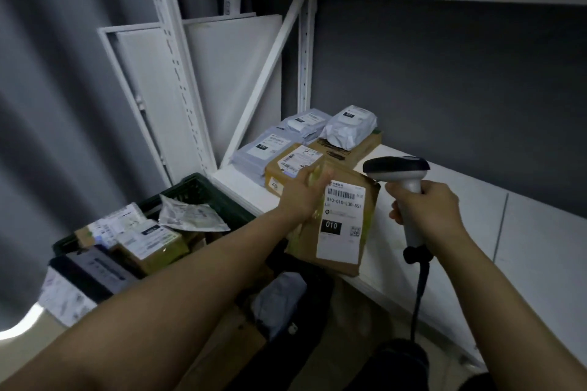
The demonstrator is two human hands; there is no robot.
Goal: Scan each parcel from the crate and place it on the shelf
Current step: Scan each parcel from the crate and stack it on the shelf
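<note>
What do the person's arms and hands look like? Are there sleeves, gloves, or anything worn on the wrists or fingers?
The left hand and the right hand wear no gloves. No ring, watch or bracelet shows on them. The left forearm and the right forearm are uncovered as far as the picture's edge, and no sleeve is visible.

White panels [235,79] beside grey curtain [57,73]
</note>
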